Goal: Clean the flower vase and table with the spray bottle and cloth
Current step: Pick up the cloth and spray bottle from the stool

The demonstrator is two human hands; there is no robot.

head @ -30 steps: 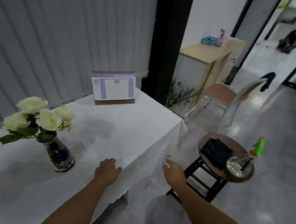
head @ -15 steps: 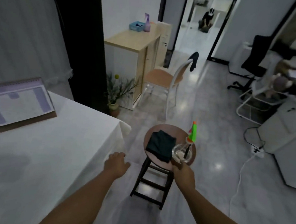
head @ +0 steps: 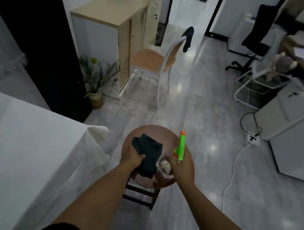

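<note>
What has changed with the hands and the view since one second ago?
The view turned right, from the table to the stool. Both hands moved forward onto it: the left hand took hold of the dark cloth, the right hand closed around the spray bottle. Cloth and bottle remain on the stool.

Pretty dim room with a glossy grey tile floor (head: 208, 120) catching ceiling light glare. A light wood cabinet (head: 109, 29) stands against the white wall, potted plant (head: 97, 83) beside it, and a wooden chair (head: 156, 59) with a white frame nearby. Black office chair (head: 255, 37) off right, doorway (head: 189, 5) at the back.
</note>
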